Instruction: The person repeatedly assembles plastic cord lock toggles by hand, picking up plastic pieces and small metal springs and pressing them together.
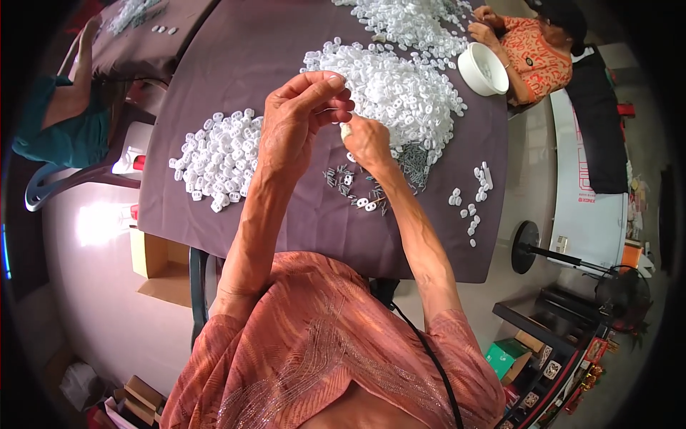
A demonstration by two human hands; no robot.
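Observation:
My left hand (291, 125) is raised over the table, thumb and forefinger pinched together; what lies between them is too small to make out. Just beside it, lower and to the right, my right hand (369, 145) is closed, its fingers curled. A pale bit shows at its left side, and I cannot tell what it is. Behind both hands rises a large heap of small white plastic pieces with two holes (407, 89). Grey metal pins (414, 163) lie right of my right wrist. A few loose white pieces (366, 204) and scattered pins (339, 179) lie below my hands.
A smaller heap of white pieces (218, 159) sits left of my left forearm. Several pieces (471, 211) lie at the right on the brown tablecloth (321, 232). Beyond a white tub (483, 69), a person in orange (537, 53) works. Another person (64, 114) sits at the left.

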